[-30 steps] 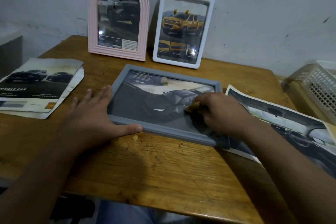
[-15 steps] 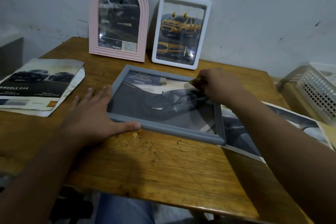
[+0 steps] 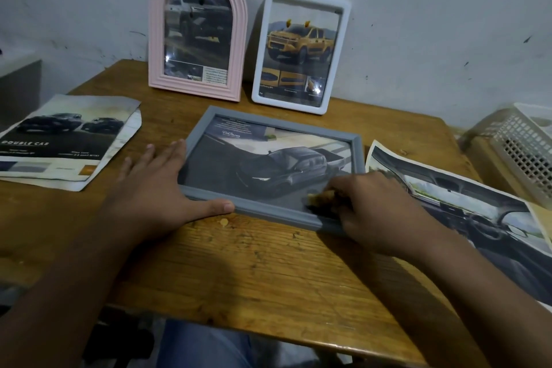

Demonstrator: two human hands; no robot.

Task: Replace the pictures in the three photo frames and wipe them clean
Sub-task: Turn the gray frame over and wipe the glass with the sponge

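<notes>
The right hand (image 3: 379, 212), pinching a small yellowish cloth (image 3: 321, 199), has slid from the far edge to the near right corner of the grey rectangular frame (image 3: 268, 212) lying flat on the wooden table (image 3: 268, 272); the left hand (image 3: 158, 188), fingers flat, braces its left edge as before.

Both forearms are bare, with no sleeves, watch or rings on the left hand (image 3: 155, 191) or right hand (image 3: 379, 212); blue trousers (image 3: 203, 346) show at bottom centre

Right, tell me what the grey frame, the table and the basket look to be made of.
Grey frame: matt moulding, plastic or painted wood; its clear glossy pane reflects light. Table: varnished wood, with visible grain and scuffs. Basket: pale plastic, judging by its moulded lattice wall.
</notes>
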